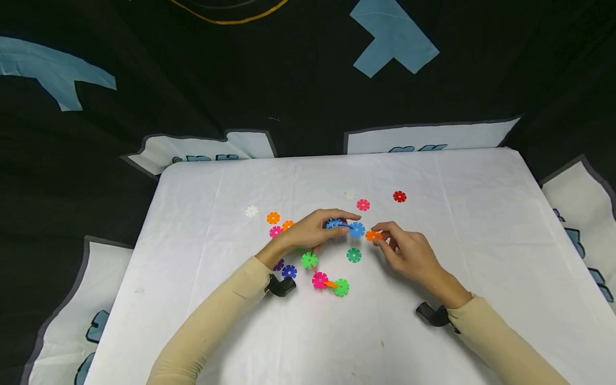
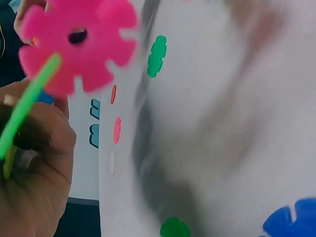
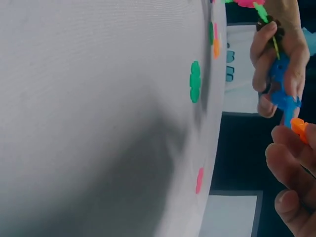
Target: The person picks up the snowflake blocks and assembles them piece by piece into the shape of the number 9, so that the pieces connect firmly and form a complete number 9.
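My left hand (image 1: 310, 230) grips a chain of joined, notched plastic discs. Blue discs (image 1: 357, 230) stick out past its fingertips toward the right. Also joined in a row below this hand are a green disc (image 1: 309, 260), a pink disc (image 1: 320, 280) and another green disc (image 1: 341, 287). Close to the left wrist camera, a pink disc (image 2: 101, 52) has a green one (image 2: 29, 103) slotted into it edge-on. My right hand (image 1: 409, 251) pinches an orange disc (image 1: 372, 236) between thumb and fingers. In the right wrist view this orange disc (image 3: 299, 129) is right beside the blue end.
Loose discs lie on the white-covered table (image 1: 409, 342): a green one (image 1: 353, 255) between the hands, a pink one (image 1: 363, 205) and a red one (image 1: 399, 196) farther back. Several more, including orange (image 1: 273, 217) and blue (image 1: 289, 271), surround the left forearm.
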